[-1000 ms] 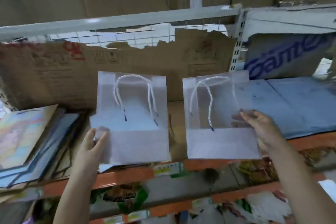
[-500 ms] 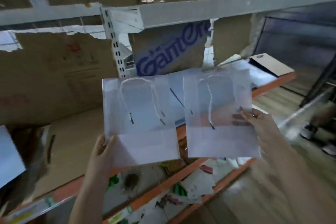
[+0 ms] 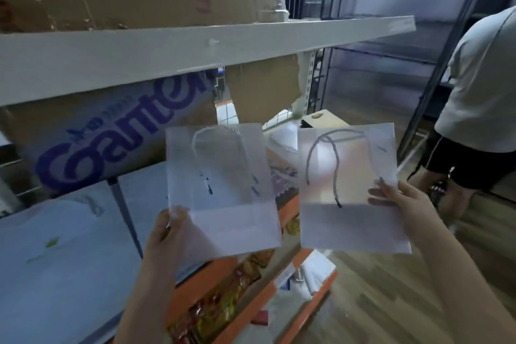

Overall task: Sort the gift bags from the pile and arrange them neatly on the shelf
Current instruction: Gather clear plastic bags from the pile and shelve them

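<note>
I hold up two flat translucent gift bags with cord handles in front of the shelf. My left hand (image 3: pixel 167 234) pinches the lower left corner of the left gift bag (image 3: pixel 223 190), thumb on its front. My right hand (image 3: pixel 402 204) pinches the right edge of the right gift bag (image 3: pixel 346 193), fingers spread over its front. Both bags hang upright, side by side, with a narrow gap between them, above the orange shelf edge (image 3: pixel 287 204). More pale flat bags (image 3: pixel 64 246) lie on the shelf surface at the lower left.
A cardboard box with blue lettering (image 3: pixel 117 134) stands at the back of the shelf under a grey shelf beam (image 3: pixel 195 50). Lower shelves hold colourful packets (image 3: pixel 223 307). A person in a white shirt and dark shorts (image 3: pixel 480 109) stands at the right on the wooden floor.
My view has swung right along the shelf; both bags stay held up in my hands, now near the shelf's right end. A person has come into view at the right.
</note>
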